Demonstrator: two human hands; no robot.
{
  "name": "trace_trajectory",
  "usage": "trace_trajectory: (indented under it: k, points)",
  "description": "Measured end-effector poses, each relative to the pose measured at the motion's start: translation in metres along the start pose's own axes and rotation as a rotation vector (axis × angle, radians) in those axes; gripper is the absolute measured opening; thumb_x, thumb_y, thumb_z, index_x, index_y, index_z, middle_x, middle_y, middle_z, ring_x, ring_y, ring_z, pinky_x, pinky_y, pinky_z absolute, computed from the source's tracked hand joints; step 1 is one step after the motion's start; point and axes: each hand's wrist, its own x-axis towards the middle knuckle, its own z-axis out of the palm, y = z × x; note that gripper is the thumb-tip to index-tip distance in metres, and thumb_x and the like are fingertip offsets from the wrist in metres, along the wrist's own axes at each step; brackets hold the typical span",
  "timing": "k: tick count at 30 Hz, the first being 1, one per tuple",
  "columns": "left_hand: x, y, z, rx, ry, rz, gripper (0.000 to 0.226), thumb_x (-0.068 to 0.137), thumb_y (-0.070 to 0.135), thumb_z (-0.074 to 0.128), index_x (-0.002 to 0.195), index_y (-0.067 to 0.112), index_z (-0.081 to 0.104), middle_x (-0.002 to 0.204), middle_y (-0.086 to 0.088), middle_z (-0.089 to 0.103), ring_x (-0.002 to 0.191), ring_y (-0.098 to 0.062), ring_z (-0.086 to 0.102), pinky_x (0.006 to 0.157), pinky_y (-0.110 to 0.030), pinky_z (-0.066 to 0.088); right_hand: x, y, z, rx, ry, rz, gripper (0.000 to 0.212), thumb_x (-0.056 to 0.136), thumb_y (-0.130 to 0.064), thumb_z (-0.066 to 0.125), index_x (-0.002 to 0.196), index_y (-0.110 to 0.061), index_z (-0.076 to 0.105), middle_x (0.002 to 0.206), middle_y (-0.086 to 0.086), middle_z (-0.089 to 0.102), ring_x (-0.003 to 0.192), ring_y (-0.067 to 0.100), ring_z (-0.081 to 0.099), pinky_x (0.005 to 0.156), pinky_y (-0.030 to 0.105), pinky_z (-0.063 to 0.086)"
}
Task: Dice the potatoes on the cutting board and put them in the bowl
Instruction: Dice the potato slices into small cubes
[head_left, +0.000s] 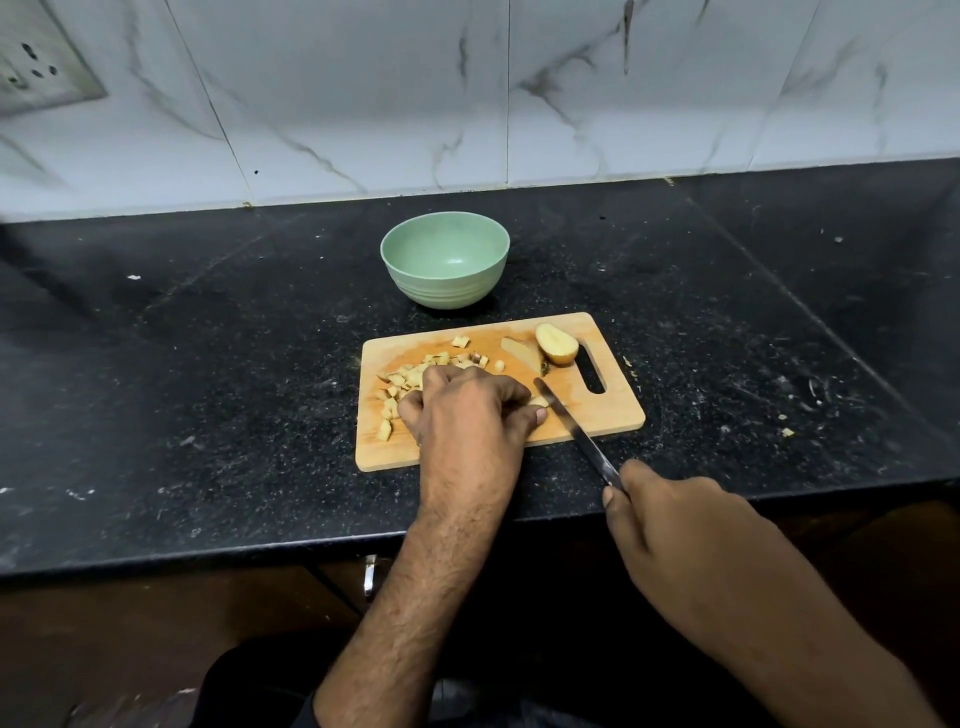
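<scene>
- A wooden cutting board lies flat on the black counter, close to the front edge.
- The left hand rests on the board with its fingers curled down over a bit of potato. The thumb sticks out to the right, next to a small potato piece.
- I cannot see just what the curled fingers hold, because the back of the hand hides it.
- The right hand is off the board, over the front edge of the counter. Its fingers wrap around the handle of a knife.
- The knife blade slants up and to the left across the front right part of the board. Its tip is near the small potato piece by the left thumb.
- A heap of diced potato sits on the left half of the board, just past the left hand. A few cubes lie apart from the heap, near the left edge.
- 1 potato half lies at the far right corner, cut face up, beside the slot handle of the board.
- A flat potato slice lies just left of that half, touching it.
- A green bowl stands on the counter just behind the board. No potato is in it.
- A white marble wall rises behind the counter, with a wall socket at the far left.
- Small crumbs lie on the counter to the right of the board.
</scene>
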Motion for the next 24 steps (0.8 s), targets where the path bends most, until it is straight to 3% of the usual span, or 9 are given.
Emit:
trace_trajectory:
  k: [4,15,20,24]
  points:
    - [0.000,0.002,-0.001,0.043,-0.037,0.005,0.019,0.089,0.044,0.069,0.106,0.036,0.075,0.108,0.017,0.063,0.111,-0.010,0.034,0.086,-0.034,0.013,-0.002,-0.004,0.001,-0.016,-0.006,-0.027,0.025,0.105,-0.047,0.021,0.092,-0.029,0.033,0.072,-0.005,0.046,0.060,0.009,0.043,0.053,0.027,0.032]
    - [0.001,0.005,0.000,0.011,-0.023,-0.023,0.009,0.087,0.036,0.072,0.094,0.033,0.077,0.103,0.018,0.063,0.110,-0.012,0.037,0.084,-0.034,0.015,0.020,-0.008,0.006,-0.012,-0.119,-0.045,0.008,0.105,-0.025,0.032,0.098,-0.025,0.035,0.076,-0.005,0.041,0.074,0.022,0.048,0.067,0.036,0.039]
    - [-0.001,0.004,0.004,0.014,0.014,-0.031,0.011,0.088,0.038,0.070,0.093,0.031,0.076,0.102,0.016,0.062,0.112,-0.011,0.036,0.087,-0.034,0.013,0.003,0.006,-0.002,-0.006,-0.184,-0.074,0.022,0.108,-0.036,0.026,0.088,-0.030,0.033,0.075,-0.005,0.052,0.063,0.008,0.051,0.058,0.029,0.042]
    - [-0.003,0.002,0.007,0.027,0.059,-0.028,0.013,0.090,0.039,0.068,0.096,0.031,0.075,0.104,0.016,0.061,0.110,-0.010,0.033,0.086,-0.032,0.011,-0.003,0.010,-0.002,0.002,-0.160,-0.057,0.023,0.106,-0.044,0.024,0.089,-0.033,0.033,0.072,-0.004,0.053,0.059,0.009,0.051,0.056,0.027,0.041]
